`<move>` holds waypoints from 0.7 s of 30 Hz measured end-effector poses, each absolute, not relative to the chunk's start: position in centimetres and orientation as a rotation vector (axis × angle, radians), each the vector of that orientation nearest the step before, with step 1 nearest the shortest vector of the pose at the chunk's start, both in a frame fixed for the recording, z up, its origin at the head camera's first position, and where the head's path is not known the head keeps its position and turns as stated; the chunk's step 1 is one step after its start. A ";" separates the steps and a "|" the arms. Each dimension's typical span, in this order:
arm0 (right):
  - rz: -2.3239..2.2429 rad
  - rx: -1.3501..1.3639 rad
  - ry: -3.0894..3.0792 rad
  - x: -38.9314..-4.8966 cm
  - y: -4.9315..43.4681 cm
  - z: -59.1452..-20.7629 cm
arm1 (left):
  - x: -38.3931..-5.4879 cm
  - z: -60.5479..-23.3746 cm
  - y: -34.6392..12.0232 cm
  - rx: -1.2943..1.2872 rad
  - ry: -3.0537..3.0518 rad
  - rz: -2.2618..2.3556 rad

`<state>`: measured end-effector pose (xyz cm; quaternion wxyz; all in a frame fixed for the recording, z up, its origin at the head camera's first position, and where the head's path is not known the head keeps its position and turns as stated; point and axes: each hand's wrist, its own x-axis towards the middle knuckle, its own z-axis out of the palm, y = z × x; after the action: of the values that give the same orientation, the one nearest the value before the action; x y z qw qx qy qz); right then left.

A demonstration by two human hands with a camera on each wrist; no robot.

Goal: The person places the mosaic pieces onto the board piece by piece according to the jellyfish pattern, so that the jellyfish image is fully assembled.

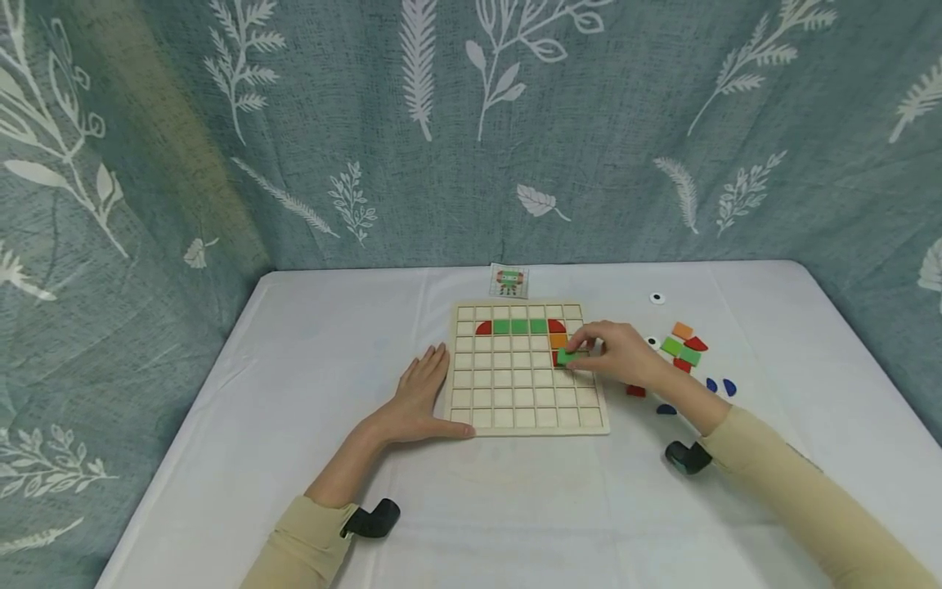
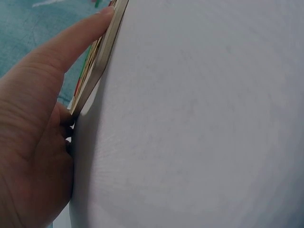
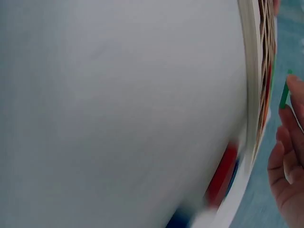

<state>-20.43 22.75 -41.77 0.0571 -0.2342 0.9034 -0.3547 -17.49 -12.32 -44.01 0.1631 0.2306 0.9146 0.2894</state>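
Observation:
A pale wooden grid board [image 1: 524, 398] lies on the white table. One row near its top holds a red rounded tile [image 1: 483, 328], three green squares [image 1: 519, 326] and another red rounded tile [image 1: 556, 325]. Below that last one come an orange tile [image 1: 558, 341] and a partly hidden red one. My right hand [image 1: 618, 353] pinches a green tile [image 1: 565, 357] between thumb and fingertips, over the board's right side; the right wrist view shows this tile [image 3: 285, 92] edge-on, above the board. My left hand [image 1: 414, 402] rests along the board's left edge, fingers straight, thumb on the lower-left corner.
A small picture card [image 1: 509, 281] with a robot-like figure lies behind the board. To the right are loose tiles: green [image 1: 672, 346], orange [image 1: 682, 330], red [image 1: 636, 391], blue half-rounds [image 1: 729, 387] and a white eye disc [image 1: 657, 298]. A patterned curtain [image 1: 456, 188] hangs behind the table.

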 end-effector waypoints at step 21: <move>-1.068 -0.913 2.690 -21.4 20.1 -42.1 | -17.5 -44.0 -12.3 0.673 2.608 0.828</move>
<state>-21.37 20.14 -42.08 0.0535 -0.3003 0.8851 -0.3514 -17.47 -12.34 -44.01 0.1609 0.2358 0.9134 0.2901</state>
